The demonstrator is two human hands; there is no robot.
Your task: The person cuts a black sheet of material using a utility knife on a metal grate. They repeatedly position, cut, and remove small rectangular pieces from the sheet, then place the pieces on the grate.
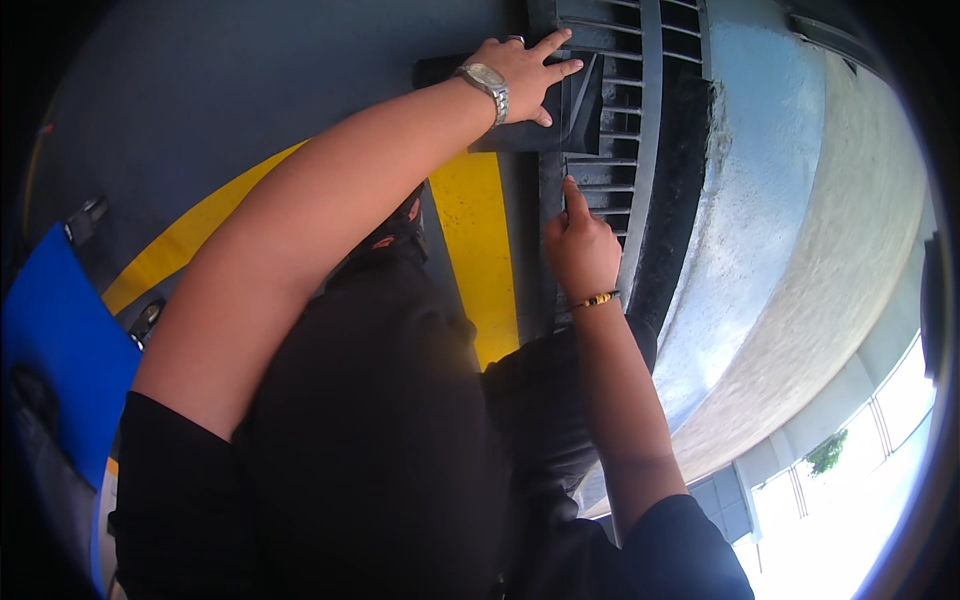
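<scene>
My left hand [518, 75] lies with fingers spread on a flat black sheet [515, 138], pressing it over the edge of a metal floor grate [608, 188]. The sheet covers part of the grate's bars and the dark floor beside it; a pale diagonal line shows on its right part. Closer to me, my right hand [583, 245] is closed except for the forefinger, which points along the grate's side rail just below the sheet. Whatever its curled fingers hold, if anything, is hidden.
Yellow stripes [478, 250] cross the dark grey floor [250, 75]. Right of the grate rises a wall [760, 190], black at its base, then pale blue. A bright blue panel [65, 340] stands at left. My bent legs in black trousers [380, 430] are close below.
</scene>
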